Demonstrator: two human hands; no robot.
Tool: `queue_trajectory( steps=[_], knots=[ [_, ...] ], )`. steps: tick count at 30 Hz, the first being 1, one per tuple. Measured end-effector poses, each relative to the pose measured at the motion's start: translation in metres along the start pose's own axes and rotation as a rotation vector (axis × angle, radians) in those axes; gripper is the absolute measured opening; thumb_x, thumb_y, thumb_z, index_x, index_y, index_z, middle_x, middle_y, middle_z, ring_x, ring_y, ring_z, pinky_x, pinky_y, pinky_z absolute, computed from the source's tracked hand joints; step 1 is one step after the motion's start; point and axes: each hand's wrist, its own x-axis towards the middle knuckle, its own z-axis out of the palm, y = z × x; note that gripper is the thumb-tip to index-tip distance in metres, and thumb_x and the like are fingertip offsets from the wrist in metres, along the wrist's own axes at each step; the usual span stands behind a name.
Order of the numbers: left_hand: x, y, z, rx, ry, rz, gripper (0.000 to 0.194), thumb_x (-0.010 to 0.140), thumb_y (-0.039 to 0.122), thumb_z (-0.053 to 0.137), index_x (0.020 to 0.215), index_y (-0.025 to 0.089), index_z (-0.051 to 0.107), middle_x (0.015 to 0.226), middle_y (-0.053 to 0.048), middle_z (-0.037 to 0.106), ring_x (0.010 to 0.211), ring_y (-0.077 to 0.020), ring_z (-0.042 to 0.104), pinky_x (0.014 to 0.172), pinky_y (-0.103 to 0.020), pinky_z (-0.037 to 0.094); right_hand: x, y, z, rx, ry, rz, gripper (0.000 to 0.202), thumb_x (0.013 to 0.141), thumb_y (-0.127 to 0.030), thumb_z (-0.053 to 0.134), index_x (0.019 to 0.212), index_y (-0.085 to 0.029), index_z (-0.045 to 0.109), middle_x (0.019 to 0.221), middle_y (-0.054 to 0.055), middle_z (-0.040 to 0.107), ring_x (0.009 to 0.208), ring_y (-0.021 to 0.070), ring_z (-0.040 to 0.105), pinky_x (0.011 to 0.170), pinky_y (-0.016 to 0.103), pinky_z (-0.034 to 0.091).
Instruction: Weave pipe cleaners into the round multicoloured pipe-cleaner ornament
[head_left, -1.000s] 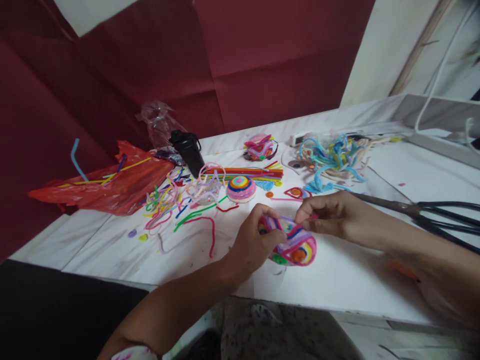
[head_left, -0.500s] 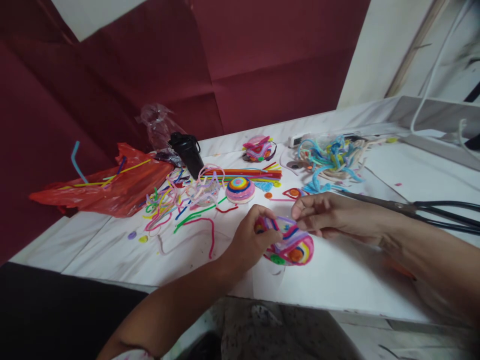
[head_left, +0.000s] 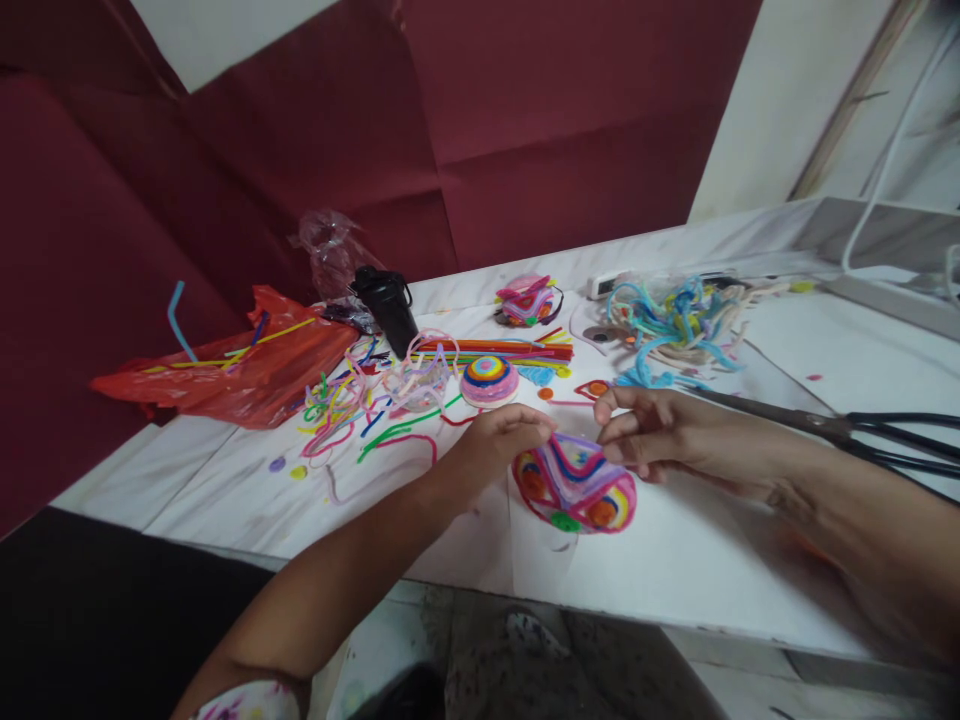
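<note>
A rounded craft piece (head_left: pixel 574 480) covered in coloured pipe cleaners is tilted up above the white tabletop, with pink V-shaped bands, orange and rainbow eye-like discs and a green dot. My left hand (head_left: pixel 510 435) pinches its upper left edge between thumb and fingers. At the upper right edge, my right hand (head_left: pixel 637 435) has thumb and fingertips closed around the end of a purple pipe cleaner (head_left: pixel 581 441) that runs along the piece's top; the exact grip is partly hidden. Behind the hands sits a striped pipe-cleaner dome (head_left: pixel 489 382).
Large black-handled scissors (head_left: pixel 840 428) lie right of my right hand. Tangled blue and beige pipe cleaners (head_left: pixel 675 325), a similar finished piece (head_left: pixel 528 300), a black bottle (head_left: pixel 386 305) and straight pipe cleaners (head_left: pixel 495 350) are farther back. A red plastic bag (head_left: pixel 240 375) rests left.
My left fingers have shifted from across the front of the craft piece up to its top left edge, uncovering its left eye-like disc. The camera view has shifted slightly.
</note>
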Motion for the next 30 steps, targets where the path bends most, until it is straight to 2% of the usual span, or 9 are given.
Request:
queue_trajectory(
  steps=[5, 8, 15, 21, 30],
  knots=[
    [0.002, -0.002, -0.002, 0.013, -0.035, 0.065, 0.028, 0.066, 0.035, 0.079, 0.081, 0.015, 0.066, 0.062, 0.004, 0.059, 0.059, -0.0086, 0.051, 0.061, -0.022, 0.039, -0.001, -0.001, 0.0, -0.009, -0.006, -0.012, 0.047, 0.06, -0.033, 0.086, 0.089, -0.02, 0.051, 0.062, -0.006, 0.057, 0.05, 0.0076, 0.047, 0.047, 0.02, 0.035],
    [0.003, -0.005, -0.002, -0.013, -0.042, 0.075, 0.031, 0.064, 0.036, 0.081, 0.078, 0.015, 0.064, 0.062, 0.004, 0.059, 0.058, -0.0074, 0.051, 0.061, -0.021, 0.038, -0.002, 0.001, -0.001, -0.027, -0.01, -0.03, 0.042, 0.063, -0.037, 0.086, 0.086, -0.018, 0.057, 0.063, -0.005, 0.059, 0.053, 0.0087, 0.052, 0.05, 0.022, 0.041],
    [0.005, -0.012, -0.001, -0.108, -0.054, -0.01, 0.037, 0.063, 0.039, 0.083, 0.085, 0.014, 0.068, 0.07, 0.001, 0.064, 0.062, -0.0079, 0.055, 0.059, -0.02, 0.04, -0.007, -0.001, -0.001, -0.046, 0.009, -0.053, 0.04, 0.057, -0.043, 0.09, 0.071, -0.015, 0.066, 0.062, -0.002, 0.062, 0.056, 0.0101, 0.056, 0.057, 0.024, 0.048],
    [0.005, -0.011, 0.003, -0.204, -0.06, -0.077, 0.036, 0.059, 0.034, 0.085, 0.083, 0.011, 0.071, 0.072, -0.002, 0.068, 0.065, -0.0101, 0.06, 0.064, -0.022, 0.044, -0.01, 0.001, -0.004, -0.086, 0.006, -0.094, 0.037, 0.064, -0.048, 0.085, 0.069, -0.016, 0.067, 0.063, 0.0, 0.062, 0.058, 0.012, 0.057, 0.062, 0.027, 0.05],
    [0.003, -0.007, 0.009, -0.243, -0.009, -0.107, 0.025, 0.059, 0.022, 0.079, 0.079, 0.012, 0.068, 0.065, 0.0, 0.064, 0.057, -0.0089, 0.057, 0.057, -0.022, 0.042, -0.012, 0.0, -0.003, -0.175, -0.006, -0.121, 0.032, 0.067, -0.047, 0.08, 0.068, -0.018, 0.066, 0.064, 0.0, 0.061, 0.06, 0.0136, 0.057, 0.063, 0.029, 0.05]
  ],
)
